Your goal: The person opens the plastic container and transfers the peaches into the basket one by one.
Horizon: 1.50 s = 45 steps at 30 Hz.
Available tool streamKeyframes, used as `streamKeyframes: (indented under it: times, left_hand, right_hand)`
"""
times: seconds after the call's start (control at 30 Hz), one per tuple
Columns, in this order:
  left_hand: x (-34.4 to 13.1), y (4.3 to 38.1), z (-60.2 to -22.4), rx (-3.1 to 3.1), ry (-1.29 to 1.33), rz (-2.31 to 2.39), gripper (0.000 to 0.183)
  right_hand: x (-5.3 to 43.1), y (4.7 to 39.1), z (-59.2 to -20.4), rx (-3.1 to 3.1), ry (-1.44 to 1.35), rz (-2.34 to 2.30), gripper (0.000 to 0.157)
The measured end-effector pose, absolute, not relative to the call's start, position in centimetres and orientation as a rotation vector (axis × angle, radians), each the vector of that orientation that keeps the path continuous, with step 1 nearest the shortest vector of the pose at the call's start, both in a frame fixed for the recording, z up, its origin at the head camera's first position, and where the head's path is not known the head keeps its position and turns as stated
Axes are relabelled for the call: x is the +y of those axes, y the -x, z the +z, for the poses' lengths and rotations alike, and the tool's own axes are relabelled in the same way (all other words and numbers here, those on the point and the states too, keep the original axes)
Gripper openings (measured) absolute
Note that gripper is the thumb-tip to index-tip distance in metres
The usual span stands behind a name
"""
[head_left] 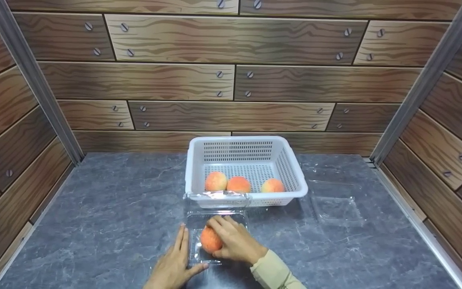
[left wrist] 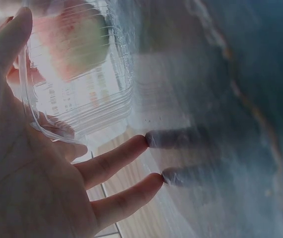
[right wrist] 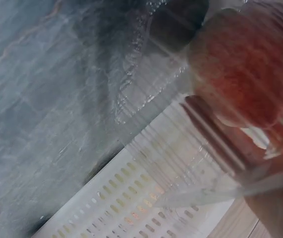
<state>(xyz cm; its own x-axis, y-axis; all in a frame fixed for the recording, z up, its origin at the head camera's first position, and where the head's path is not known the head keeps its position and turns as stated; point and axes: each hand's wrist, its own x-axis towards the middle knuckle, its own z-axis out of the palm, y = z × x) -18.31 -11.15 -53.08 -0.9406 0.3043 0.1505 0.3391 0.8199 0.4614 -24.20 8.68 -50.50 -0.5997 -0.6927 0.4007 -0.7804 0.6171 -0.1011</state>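
Observation:
In the head view a clear plastic clamshell box (head_left: 197, 257) stands at the front middle of the table, its raised lid (head_left: 219, 196) against the basket. A red-orange peach (head_left: 211, 240) is inside the box, gripped by my right hand (head_left: 237, 242) with the fingers over its far side and the thumb on the near side. My left hand (head_left: 173, 263) lies along the box's left side with straight fingers, the thumb by the near edge. Through the ribbed wall in the left wrist view the peach (left wrist: 74, 42) shows blurred. In the right wrist view the box wall partly veils the peach (right wrist: 246, 64).
Behind the box is a white perforated basket (head_left: 300, 186) holding three peaches (head_left: 239, 184) along its near side. Another clear plastic container (head_left: 337, 210) lies to its right on the grey marbled table (head_left: 106, 216). Wood-patterned walls (head_left: 199, 80) enclose the back and sides.

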Motion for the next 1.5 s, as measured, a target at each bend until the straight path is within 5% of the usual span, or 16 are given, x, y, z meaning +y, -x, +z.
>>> streamKeyframes:
  times: [0.67,1.5]
  left_hand:
    - [-11.1,18.3,-53.1,-2.928,0.507,-0.784,0.105]
    - [-11.1,18.4,-53.0,-2.95,0.495,-0.809,0.107]
  right_hand:
    - [10.3,24.5,-48.2,-2.65,-1.08,0.874,0.079]
    - [11.6,24.5,-48.4,-2.599,-1.103,1.066,0.066]
